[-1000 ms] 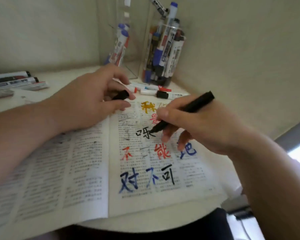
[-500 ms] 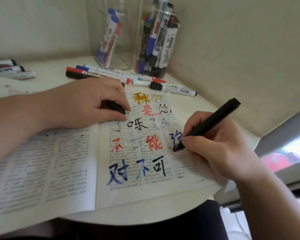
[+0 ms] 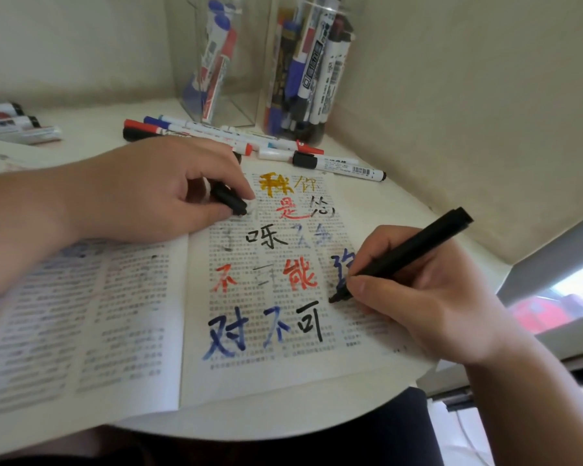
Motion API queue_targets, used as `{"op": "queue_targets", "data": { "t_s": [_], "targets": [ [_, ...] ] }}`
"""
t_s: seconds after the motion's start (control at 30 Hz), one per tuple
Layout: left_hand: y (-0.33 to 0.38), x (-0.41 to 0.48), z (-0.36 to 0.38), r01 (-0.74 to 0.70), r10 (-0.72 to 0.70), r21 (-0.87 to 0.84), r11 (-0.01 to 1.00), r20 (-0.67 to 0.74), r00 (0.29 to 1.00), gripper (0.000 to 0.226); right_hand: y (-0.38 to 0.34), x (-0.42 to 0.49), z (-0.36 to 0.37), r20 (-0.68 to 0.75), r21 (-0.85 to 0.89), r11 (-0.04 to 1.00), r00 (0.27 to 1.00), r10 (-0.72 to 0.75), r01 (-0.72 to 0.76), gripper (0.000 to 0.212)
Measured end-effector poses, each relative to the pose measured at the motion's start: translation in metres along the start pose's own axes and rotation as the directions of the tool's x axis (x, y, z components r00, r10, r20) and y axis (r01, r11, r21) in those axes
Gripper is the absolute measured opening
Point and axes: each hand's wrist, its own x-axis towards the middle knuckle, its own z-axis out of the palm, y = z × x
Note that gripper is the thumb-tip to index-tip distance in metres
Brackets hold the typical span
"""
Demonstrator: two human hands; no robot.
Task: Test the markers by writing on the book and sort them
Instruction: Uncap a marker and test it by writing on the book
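Note:
An open book [image 3: 142, 331] lies on the white table, its right page covered with large test characters in black, red, blue and orange. My right hand [image 3: 428, 297] grips a black marker [image 3: 411, 250] with its tip down on the right page, right of the red character. My left hand [image 3: 155, 193] rests on the top of the book and holds a black marker cap [image 3: 229, 198] between thumb and fingers. Loose markers [image 3: 216, 132] lie in a row behind the book.
Two clear containers stand in the corner: the left container [image 3: 216, 62] holds a few markers, the right container [image 3: 310, 72] holds several. More markers [image 3: 11, 126] lie at the far left. The table's round edge [image 3: 283, 422] curves near me; a wall rises on the right.
My right hand moved the marker from the black character in the middle of the page to the page's right side. My left hand stayed on the book with the cap.

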Motion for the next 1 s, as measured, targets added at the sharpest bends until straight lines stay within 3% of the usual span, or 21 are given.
{"op": "queue_targets", "data": {
  "t_s": [0.1, 0.37, 0.57, 0.77, 1.0],
  "targets": [
    [0.0, 0.0, -0.001, 0.0, 0.0, -0.001, 1.0, 0.007, 1.0, 0.031, 0.0, -0.001, -0.001, 0.039, 0.011, 1.0, 0.999, 0.0, 0.0, 0.005],
    [0.0, 0.001, -0.001, 0.039, -0.039, -0.008, 0.999, 0.009, 0.999, 0.026, 0.003, 0.002, -0.001, -0.087, -0.019, 1.0, 0.996, -0.011, 0.009, 0.004],
    [0.001, 0.003, -0.002, 0.045, -0.045, -0.004, 0.999, 0.037, 0.998, 0.03, 0.0, -0.004, -0.003, 0.057, 0.074, 0.997, 0.998, -0.026, 0.022, 0.004],
    [0.002, 0.006, -0.002, 0.067, -0.066, -0.02, 0.998, 0.028, 0.997, 0.031, -0.002, -0.007, -0.008, 0.139, 0.055, 0.998, 0.99, -0.027, 0.02, 0.004],
    [0.001, 0.005, 0.0, 0.06, -0.06, -0.036, 0.998, 0.012, 0.998, 0.027, 0.005, -0.001, -0.003, -0.036, 0.002, 1.0, 0.999, -0.025, 0.025, 0.005]
  ]
}}
